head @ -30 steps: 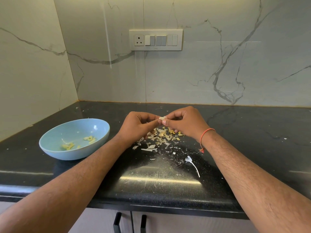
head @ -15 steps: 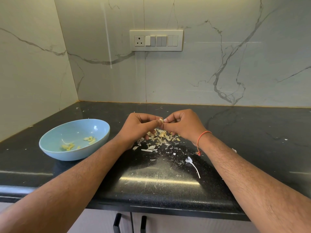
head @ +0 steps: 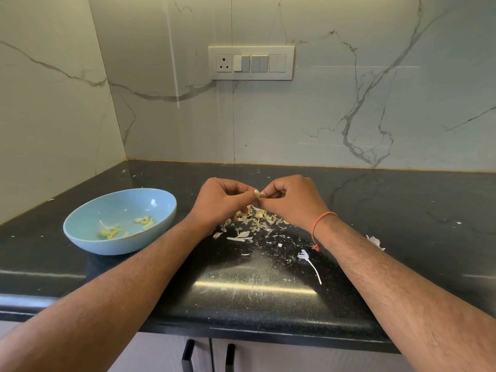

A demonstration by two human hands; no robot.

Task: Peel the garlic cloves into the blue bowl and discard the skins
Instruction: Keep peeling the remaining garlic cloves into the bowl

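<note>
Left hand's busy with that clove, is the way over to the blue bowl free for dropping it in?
Probably yes. The blue bowl sits just left of the left hand, open side up, with only bare countertop between. The garlic clove is pinched by both hands, so the right hand must release first.

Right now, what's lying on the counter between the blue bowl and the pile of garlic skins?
In the head view, only the left forearm crosses above that stretch; the black counter between blue bowl and skins looks bare.

clove point(head: 257, 194): pale, pinched between both hands' fingertips, at 12 o'clock of skins
bowl point(head: 80, 232): blue, upright, peeled cloves point(head: 145, 222) inside
skins point(head: 255, 224): scattered, at 3 o'clock of bowl
</note>
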